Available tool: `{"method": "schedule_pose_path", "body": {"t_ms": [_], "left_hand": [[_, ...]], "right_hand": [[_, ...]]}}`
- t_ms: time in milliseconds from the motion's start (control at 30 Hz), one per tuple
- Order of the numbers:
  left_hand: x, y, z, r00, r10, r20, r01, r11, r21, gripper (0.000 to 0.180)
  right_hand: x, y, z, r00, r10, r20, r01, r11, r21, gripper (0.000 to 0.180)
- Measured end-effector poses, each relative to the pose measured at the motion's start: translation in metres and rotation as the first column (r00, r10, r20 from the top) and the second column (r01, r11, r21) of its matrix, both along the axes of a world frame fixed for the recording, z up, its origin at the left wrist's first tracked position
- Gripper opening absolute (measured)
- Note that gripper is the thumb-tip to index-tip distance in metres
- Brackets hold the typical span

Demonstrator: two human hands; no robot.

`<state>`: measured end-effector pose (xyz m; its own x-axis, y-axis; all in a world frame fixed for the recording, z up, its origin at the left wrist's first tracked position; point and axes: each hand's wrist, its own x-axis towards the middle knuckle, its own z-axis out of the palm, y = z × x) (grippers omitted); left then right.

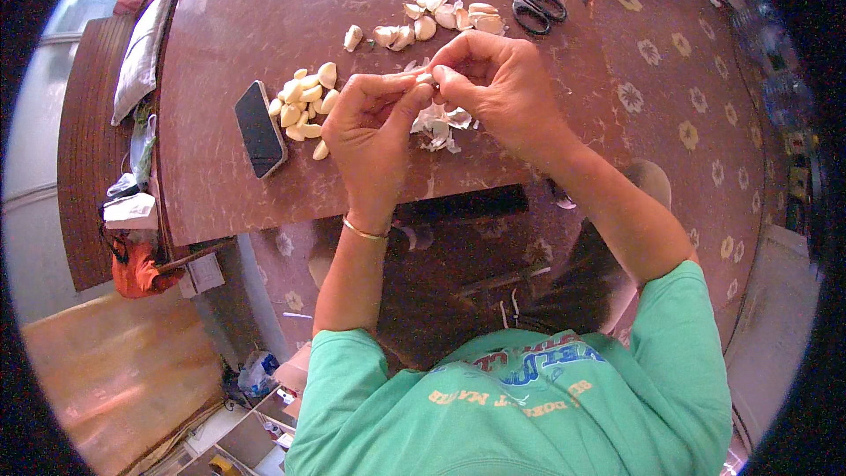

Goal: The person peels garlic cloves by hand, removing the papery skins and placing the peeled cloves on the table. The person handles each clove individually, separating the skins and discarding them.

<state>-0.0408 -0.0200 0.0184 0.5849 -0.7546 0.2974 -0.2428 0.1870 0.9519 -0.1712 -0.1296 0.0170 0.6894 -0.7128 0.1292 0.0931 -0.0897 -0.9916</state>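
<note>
Just above the middle of the frame I see my left hand (370,123) and right hand (493,79) meeting fingertip to fingertip, both pinching one small garlic clove (426,78) over a heap of papery skins (438,123). Peeled cloves (304,104) lie left of my hands beside a dark phone (261,129). Unpeeled cloves (441,18) and black scissors (527,2) sit near the top on the brown table (238,18).

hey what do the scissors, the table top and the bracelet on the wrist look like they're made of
Scissors: dark loop handles, probably plastic, with thin grey blades that look like metal.
Table top: reddish-brown mottled surface with a soft sheen, likely laminate or polished wood; the look leaves it open.
Bracelet below the left hand: thin, shiny, gold-coloured band, apparently metal.
</note>
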Motion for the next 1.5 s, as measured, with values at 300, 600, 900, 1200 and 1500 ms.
{"method": "schedule_pose_path", "body": {"t_ms": [300, 600, 900, 1200, 1500], "left_hand": [[0.0, -0.006, -0.009, 0.992, -0.042, -0.123, 0.034, 0.997, -0.066, 0.013], [-0.004, -0.005, -0.007, 0.997, 0.029, 0.067, -0.027, 0.999, -0.035, 0.011], [0.006, -0.004, -0.012, 0.778, 0.091, 0.621, -0.052, 0.995, -0.08, 0.011], [0.012, -0.001, -0.004, 0.711, 0.038, 0.702, 0.028, 0.996, -0.082, 0.009], [0.006, -0.002, -0.009, 0.969, -0.035, 0.244, 0.045, 0.998, -0.039, 0.013]], "right_hand": [[0.0, -0.002, 0.004, 0.999, -0.037, 0.032, 0.036, 0.999, 0.029, 0.012], [-0.003, -0.005, 0.001, 0.992, -0.083, -0.099, 0.064, 0.982, -0.18, 0.018], [-0.007, -0.014, 0.002, 0.987, 0.07, -0.145, -0.085, 0.991, -0.099, 0.012], [-0.008, -0.016, 0.001, 0.985, 0.142, -0.102, -0.144, 0.99, -0.012, 0.01], [-0.008, -0.019, 0.002, 0.976, 0.215, 0.026, -0.215, 0.948, 0.233, 0.012]]}}
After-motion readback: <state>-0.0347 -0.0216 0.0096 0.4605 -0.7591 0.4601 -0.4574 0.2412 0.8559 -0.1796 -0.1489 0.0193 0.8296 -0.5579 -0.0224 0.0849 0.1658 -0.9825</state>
